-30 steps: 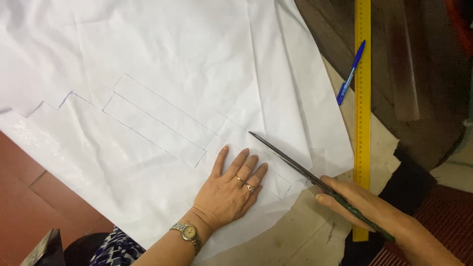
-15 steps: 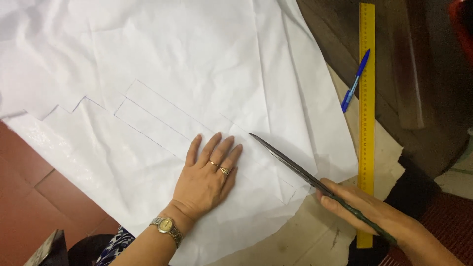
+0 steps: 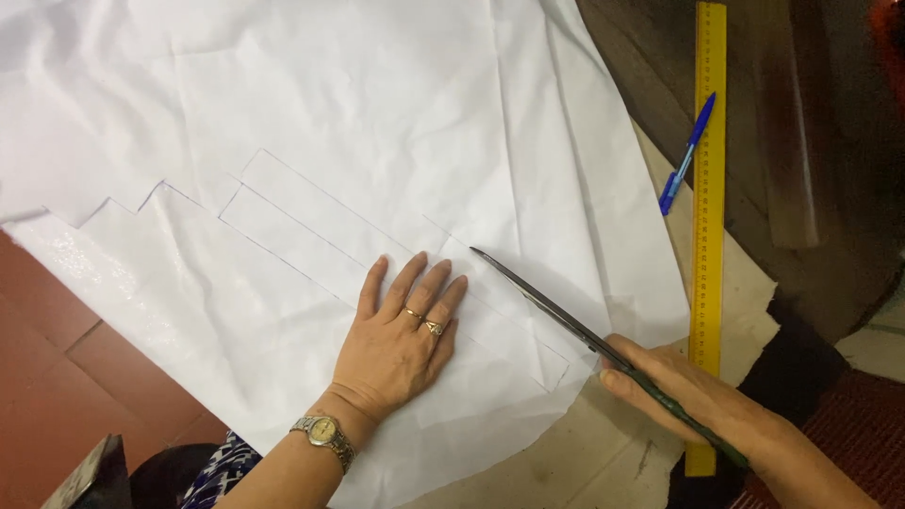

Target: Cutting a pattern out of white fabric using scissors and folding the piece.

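White fabric [image 3: 377, 123] lies spread out, with thin pen lines drawn on it in long rectangles. My left hand [image 3: 401, 335] presses flat on the fabric beside those lines, fingers apart, with rings and a wristwatch. My right hand [image 3: 679, 396] grips the dark handles of long scissors [image 3: 556, 306]. Their blades point up and left along a drawn line, the tip close to my left fingertips.
A long yellow ruler [image 3: 707, 207] lies at the right, with a blue pen [image 3: 686, 155] beside it. Beige paper [image 3: 584, 452] shows under the fabric's lower edge. Red floor tiles [image 3: 57, 358] sit at the lower left, dark wood [image 3: 811, 141] at the upper right.
My left hand slid left across the fabric, away from the scissors, and stays pressed flat. The scissors and my right hand have hardly moved.
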